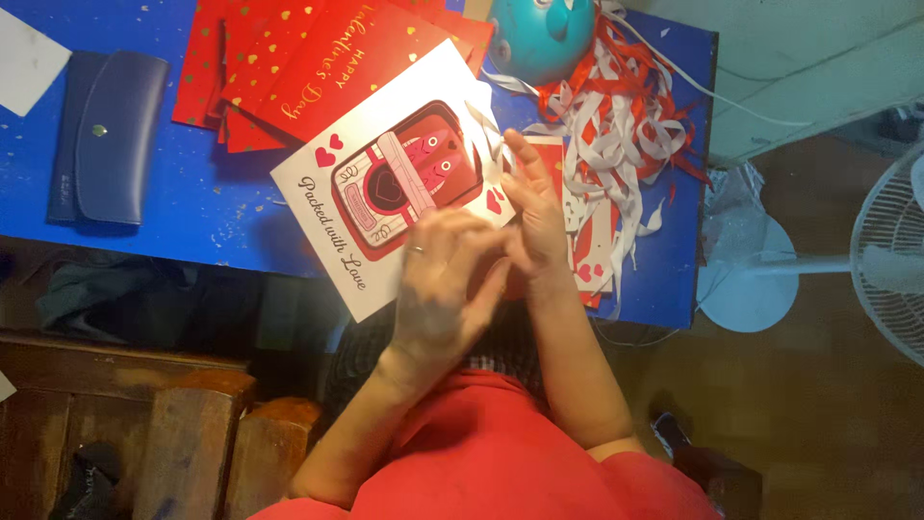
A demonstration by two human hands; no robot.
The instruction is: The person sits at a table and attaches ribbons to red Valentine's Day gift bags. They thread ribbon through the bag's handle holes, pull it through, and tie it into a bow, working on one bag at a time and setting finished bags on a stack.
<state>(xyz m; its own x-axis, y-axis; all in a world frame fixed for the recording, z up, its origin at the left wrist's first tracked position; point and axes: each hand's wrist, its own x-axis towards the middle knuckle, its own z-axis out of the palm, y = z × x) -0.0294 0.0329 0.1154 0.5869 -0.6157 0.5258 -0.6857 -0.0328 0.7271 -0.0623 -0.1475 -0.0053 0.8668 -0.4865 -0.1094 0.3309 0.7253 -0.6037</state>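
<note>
From the head camera we see our left hand (438,279) with its fingers curled loosely, a ring on one of them, resting on the near right corner of a white greeting card (390,178) printed with a red tin and hearts. Our right hand (534,217) lies just beside it, fingers stretched out half open and touching the card's right edge; whether either hand truly pinches the card we cannot tell, as the hands overlap and blur. The card lies tilted on the blue table (192,207), its near corner hanging over the table's edge. Far of it is a fan of red envelopes (289,67) with gold hearts, partly under the card. At left lies a navy wallet (111,135), shut. To the right a heap of red and white ribbon (621,125) spreads beneath a teal round thing (539,34), cut off by the frame's top.
</note>
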